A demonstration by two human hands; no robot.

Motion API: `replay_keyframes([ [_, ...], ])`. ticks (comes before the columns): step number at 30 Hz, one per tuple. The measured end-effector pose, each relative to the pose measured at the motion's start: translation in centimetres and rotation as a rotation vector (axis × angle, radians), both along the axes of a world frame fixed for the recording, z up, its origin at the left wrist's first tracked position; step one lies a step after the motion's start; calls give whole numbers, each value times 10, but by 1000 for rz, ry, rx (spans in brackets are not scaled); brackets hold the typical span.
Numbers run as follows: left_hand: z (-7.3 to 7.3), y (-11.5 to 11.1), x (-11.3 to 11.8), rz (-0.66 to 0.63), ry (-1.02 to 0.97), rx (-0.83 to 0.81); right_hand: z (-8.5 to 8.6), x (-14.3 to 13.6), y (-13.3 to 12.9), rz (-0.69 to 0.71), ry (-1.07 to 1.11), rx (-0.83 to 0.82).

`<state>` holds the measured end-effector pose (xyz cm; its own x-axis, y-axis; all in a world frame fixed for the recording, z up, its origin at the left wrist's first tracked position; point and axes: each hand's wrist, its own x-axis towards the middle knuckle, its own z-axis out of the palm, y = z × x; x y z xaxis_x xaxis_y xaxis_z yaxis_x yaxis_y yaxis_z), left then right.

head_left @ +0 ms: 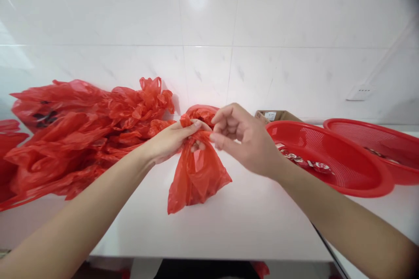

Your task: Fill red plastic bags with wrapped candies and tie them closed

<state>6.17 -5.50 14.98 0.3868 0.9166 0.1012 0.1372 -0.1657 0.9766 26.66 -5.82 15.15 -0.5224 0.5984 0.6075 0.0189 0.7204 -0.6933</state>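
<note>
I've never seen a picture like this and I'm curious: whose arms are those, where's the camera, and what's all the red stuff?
There's no robot here, just a person using two bare hands. The camera sits on that person's head, looking forward and down, so you see almost what they would see. The left hand holds the gathered top of a red plastic bag. The right hand has its thumb against it; I can't tell if it's gripping. On the white table, a heap of red bags lies to the left. To the right are two red baskets, with small wrapped packets in the nearer one.
</note>
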Motion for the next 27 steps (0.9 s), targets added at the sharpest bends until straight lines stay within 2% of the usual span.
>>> replay_keyframes([
  [2, 2, -4, -3, -36, 95, 67, -3, 4, -8, 31, -9, 53],
  [5, 4, -10, -2, -80, 270, 162, -16, 3, 1, -113, 78, 76],
  [6, 3, -11, -1, -95, 309, 183, -22, 1, 8, -147, 101, 22],
  [8, -1, -13, 4, -88, 371, 228, -36, -6, 23, -128, 64, -151],
  [10, -9, -14, 8, 11, 449, 324, -50, -12, 34, -65, 4, -295],
  [14, -27, -15, 15, 317, 615, 650, -64, -14, 38, 76, -3, -397],
  [16, -34, -16, 15, 348, 611, 800, -65, -9, 37, 166, -6, -437],
  [18, -39, -16, 12, 326, 569, 884, -65, -2, 37, 212, -56, -448],
  [22, -43, -16, 4, 269, 543, 893, -71, 8, 36, 199, -138, -447],
  [27, -48, -21, 3, 256, 560, 815, -77, 1, 31, 177, 53, -518],
])
